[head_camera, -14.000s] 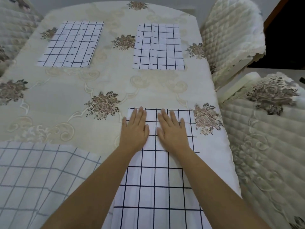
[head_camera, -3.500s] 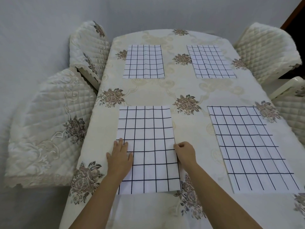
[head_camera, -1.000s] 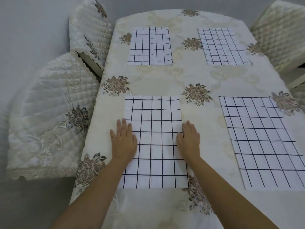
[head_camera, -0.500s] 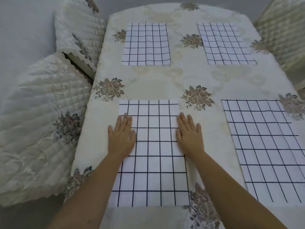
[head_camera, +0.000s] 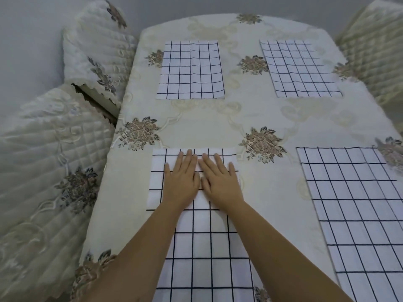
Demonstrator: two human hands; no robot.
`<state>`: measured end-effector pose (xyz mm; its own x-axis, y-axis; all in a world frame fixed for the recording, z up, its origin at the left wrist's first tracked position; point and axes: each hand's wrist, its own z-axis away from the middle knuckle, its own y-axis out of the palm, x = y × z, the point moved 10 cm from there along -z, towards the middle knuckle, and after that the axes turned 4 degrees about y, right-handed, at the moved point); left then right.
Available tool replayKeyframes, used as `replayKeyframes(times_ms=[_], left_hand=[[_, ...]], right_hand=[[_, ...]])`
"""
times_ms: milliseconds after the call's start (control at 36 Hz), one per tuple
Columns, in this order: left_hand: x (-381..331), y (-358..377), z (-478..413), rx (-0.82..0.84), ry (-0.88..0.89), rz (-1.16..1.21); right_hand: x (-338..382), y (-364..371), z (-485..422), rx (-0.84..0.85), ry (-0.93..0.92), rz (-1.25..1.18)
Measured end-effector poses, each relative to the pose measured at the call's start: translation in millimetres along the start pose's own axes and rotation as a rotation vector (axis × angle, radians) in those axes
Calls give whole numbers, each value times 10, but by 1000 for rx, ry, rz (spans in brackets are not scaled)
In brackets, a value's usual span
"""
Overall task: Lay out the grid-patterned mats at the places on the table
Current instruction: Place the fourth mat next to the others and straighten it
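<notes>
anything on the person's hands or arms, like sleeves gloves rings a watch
Nothing worn shows. The left hand and right hand are bare: no gloves, and no rings on the fingers. The left forearm and right forearm are bare too, with no sleeve in view down to the bottom edge of the picture. No watch, bracelet or band sits at either wrist.

- Near mat (head_camera: 202, 247): the grid by its far edge is hidden under the left hand (head_camera: 181, 182) and right hand (head_camera: 220, 182). Forearms cover more, and the near edge is cut by the frame bottom.
- Both palms face down, unseen.
- Second mat (head_camera: 359, 203), right of near mat: its right side runs out of frame.
- Quilted chair (head_camera: 43, 171), left of near mat: cut by the left and bottom edges.
- Far chair (head_camera: 375, 51), beyond and right of near mat: only part shows, soft-focused.
</notes>
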<state>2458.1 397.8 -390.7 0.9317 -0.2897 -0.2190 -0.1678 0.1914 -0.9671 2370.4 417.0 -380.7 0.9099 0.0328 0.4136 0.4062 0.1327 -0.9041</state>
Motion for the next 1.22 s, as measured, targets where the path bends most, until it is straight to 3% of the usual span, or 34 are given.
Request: replayKeyframes(times_ms=[333, 472, 611, 778, 944, 1056, 1222], left_hand=[[756, -209, -9, -51, -195, 64], [1027, -283, 67, -109, -266, 195], [1121, -343, 74, -194, -307, 314], [1124, -342, 67, -212, -303, 315], [1111, -339, 66, -230, -286, 306], [1107, -342, 70, -235, -273, 307], [1115, -344, 58, -229, -273, 337]], right_hand=[[-870, -355, -28, -88, 288, 79], [-911, -526, 31, -200, 276, -222], [-998, -575, -27, -261, 376, -411], [-1020, -514, -80, -324, 539, -345], [-977, -412, -161, -239, 693, -307], [-959, -376, -206, -209, 720, -284], [-976, -385, -181, -304, 730, -326]])
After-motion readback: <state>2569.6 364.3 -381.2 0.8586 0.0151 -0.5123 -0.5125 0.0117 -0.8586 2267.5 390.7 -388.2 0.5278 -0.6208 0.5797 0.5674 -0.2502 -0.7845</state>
